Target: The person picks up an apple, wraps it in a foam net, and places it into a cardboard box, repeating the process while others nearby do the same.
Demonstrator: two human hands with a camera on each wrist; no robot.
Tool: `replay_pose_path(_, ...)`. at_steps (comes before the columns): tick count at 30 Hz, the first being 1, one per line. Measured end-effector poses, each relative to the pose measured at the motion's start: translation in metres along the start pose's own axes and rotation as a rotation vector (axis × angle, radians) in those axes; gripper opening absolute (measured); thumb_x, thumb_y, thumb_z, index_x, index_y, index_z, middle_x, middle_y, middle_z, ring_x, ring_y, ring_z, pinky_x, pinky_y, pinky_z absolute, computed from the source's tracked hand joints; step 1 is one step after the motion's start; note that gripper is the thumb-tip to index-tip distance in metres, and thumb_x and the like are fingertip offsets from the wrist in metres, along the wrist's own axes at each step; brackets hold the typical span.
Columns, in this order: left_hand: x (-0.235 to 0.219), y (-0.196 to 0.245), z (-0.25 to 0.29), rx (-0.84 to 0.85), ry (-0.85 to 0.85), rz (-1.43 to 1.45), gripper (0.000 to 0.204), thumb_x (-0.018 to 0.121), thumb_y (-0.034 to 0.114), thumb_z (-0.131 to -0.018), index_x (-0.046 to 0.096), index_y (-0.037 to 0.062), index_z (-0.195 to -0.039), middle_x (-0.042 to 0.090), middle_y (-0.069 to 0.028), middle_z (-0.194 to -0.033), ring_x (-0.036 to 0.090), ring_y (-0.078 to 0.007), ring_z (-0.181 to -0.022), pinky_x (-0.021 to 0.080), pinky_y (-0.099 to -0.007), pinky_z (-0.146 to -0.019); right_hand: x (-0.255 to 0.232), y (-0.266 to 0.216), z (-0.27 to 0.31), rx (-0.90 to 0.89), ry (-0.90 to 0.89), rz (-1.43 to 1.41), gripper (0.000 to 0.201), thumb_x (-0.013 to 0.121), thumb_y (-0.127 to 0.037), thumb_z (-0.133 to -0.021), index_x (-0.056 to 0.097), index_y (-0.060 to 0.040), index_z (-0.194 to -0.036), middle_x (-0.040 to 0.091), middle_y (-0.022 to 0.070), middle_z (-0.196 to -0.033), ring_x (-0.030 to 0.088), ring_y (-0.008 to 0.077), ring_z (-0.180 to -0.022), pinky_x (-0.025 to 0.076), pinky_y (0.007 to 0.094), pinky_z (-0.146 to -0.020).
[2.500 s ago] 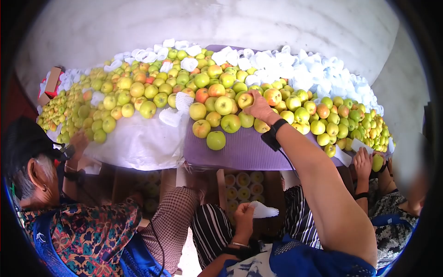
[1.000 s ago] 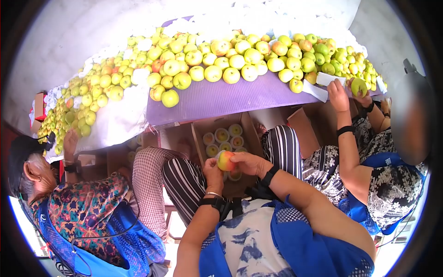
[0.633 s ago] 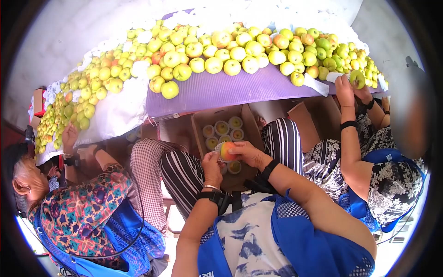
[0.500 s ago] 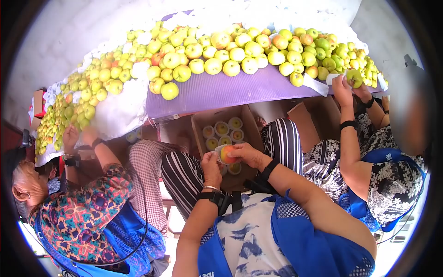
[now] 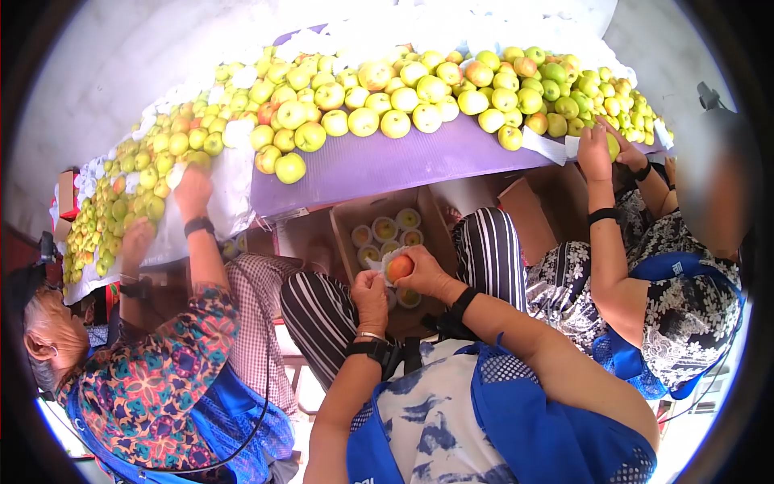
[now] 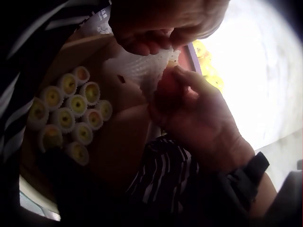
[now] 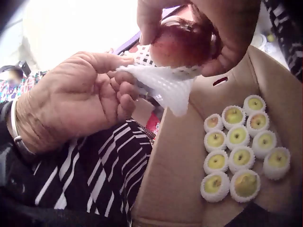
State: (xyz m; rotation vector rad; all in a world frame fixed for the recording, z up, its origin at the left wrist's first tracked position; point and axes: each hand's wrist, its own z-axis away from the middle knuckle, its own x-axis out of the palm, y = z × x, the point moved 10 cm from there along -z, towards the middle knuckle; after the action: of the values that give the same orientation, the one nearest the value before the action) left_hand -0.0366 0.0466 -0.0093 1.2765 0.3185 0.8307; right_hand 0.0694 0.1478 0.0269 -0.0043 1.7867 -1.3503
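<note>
My right hand (image 5: 425,273) grips a red-and-yellow apple (image 7: 180,45) with thumb and fingers round its side, low in front of my lap. My left hand (image 5: 370,297) pinches the edge of a white foam net sleeve (image 7: 165,90) between thumb and fingertips. In the right wrist view the sleeve hangs just under the apple, its upper edge right at the fruit's lower side. From the left wrist view, the sleeve spans the gap between both hands, and the apple is dark and partly hidden by fingers.
Below my hands, a cardboard box (image 7: 177,151) holds several apples in foam sleeves (image 7: 237,135). Ahead, loose apples (image 5: 395,123) lie heaped on a purple mat (image 5: 347,171), with white foam sleeves behind. People sit close on both sides, their arms at the heap.
My right hand has taken an apple from the heap and brought it down to the sleeve in my left hand. Since then the apple has turned. The left neighbour's arm has reached up to the heap.
</note>
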Motion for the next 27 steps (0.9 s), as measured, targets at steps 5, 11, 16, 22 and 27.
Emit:
replay_pose_path(5, 0.009, -0.02, -0.004, 0.023, -0.148, -0.199, 0.004, 0.056, 0.006, -0.077, 0.053, 0.0043, -0.076, 0.049, 0.0025, -0.064, 0.042, -0.0049, -0.053, 0.035, -0.0185, -0.049, -0.015, 0.02, 0.0, 0.227, 0.101, -0.142, 0.055, 0.075, -0.02, -0.051, 0.055, -0.0022, -0.099, 0.051, 0.0169, -0.101, 0.051, 0.0299, -0.096, 0.041, 0.0328, -0.086)
replay_pose_path(11, -0.001, -0.006, 0.0, -0.035, -0.051, -0.045, 0.004, 0.052, 0.0, -0.069, 0.052, 0.0022, -0.073, 0.052, -0.0011, -0.067, 0.048, -0.0093, -0.06, 0.039, -0.0205, -0.056, 0.002, -0.006, 0.003, -0.116, -0.002, -0.034, 0.051, 0.072, -0.021, -0.051, 0.056, -0.0022, -0.094, 0.049, 0.0171, -0.098, 0.048, 0.0326, -0.095, 0.04, 0.0351, -0.086)
replay_pose_path(16, 0.002, 0.031, 0.005, 0.525, 0.019, -0.524, 0.002, 0.05, 0.001, -0.071, 0.049, 0.0029, -0.07, 0.052, -0.0012, -0.073, 0.05, -0.0115, -0.065, 0.042, -0.022, -0.058, -0.003, -0.009, 0.006, -0.032, -0.009, 0.053, 0.05, 0.072, -0.021, -0.052, 0.056, -0.0021, -0.096, 0.05, 0.016, -0.098, 0.049, 0.0307, -0.093, 0.041, 0.0345, -0.084)
replay_pose_path(22, -0.012, -0.008, -0.006, 0.052, -0.009, 0.052, 0.003, 0.048, 0.005, -0.074, 0.048, 0.0053, -0.077, 0.055, -0.0037, -0.077, 0.052, -0.0132, -0.064, 0.044, -0.0234, -0.057, 0.005, 0.031, 0.001, 0.35, -0.072, -0.743, 0.05, 0.07, -0.016, -0.059, 0.054, 0.0012, -0.104, 0.056, 0.0089, -0.095, 0.056, 0.0178, -0.084, 0.046, 0.0275, -0.074)
replay_pose_path(27, -0.025, -0.014, -0.007, -0.032, 0.092, 0.096, 0.004, 0.047, 0.009, -0.078, 0.047, 0.0073, -0.081, 0.056, -0.0041, -0.079, 0.053, -0.0116, -0.065, 0.045, -0.0226, -0.051, 0.017, 0.021, 0.01, 0.406, -0.251, -0.98, 0.043, 0.066, -0.013, -0.063, 0.055, 0.0005, -0.103, 0.059, 0.0066, -0.091, 0.056, 0.0149, -0.08, 0.045, 0.0257, -0.072)
